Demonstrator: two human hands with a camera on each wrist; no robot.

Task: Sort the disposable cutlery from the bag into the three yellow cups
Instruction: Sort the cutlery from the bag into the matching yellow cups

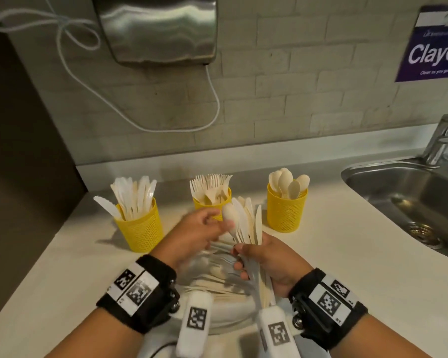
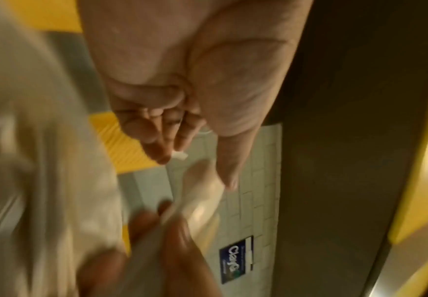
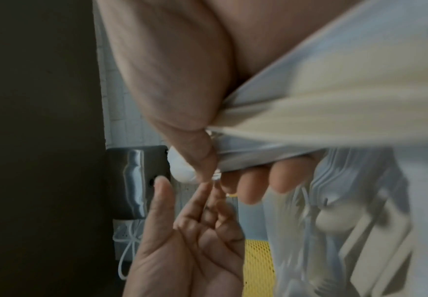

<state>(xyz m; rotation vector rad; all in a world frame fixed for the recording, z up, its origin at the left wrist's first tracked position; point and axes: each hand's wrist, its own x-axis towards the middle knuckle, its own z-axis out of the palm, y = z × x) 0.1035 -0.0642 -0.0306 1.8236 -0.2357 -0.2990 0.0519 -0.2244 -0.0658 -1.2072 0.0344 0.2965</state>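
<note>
My right hand (image 1: pixel 267 264) grips a cutlery bundle (image 1: pixel 246 223), long axes upright, tips fanned away; left hand (image 1: pixel 192 233), fingers loose, reaches its spoon (image 1: pixel 229 215).

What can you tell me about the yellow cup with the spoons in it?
The yellow cup with the spoons is the rightmost of three, standing upright on the pale counter closest to the metal sink. Its wall looks like mesh full of tiny holes, slightly wider at the rim. A handful of pale, wood-coloured spoons stand in it, bowls up, leaning on the rim. No hand touches it, and it stands apart from the other cups.
</note>
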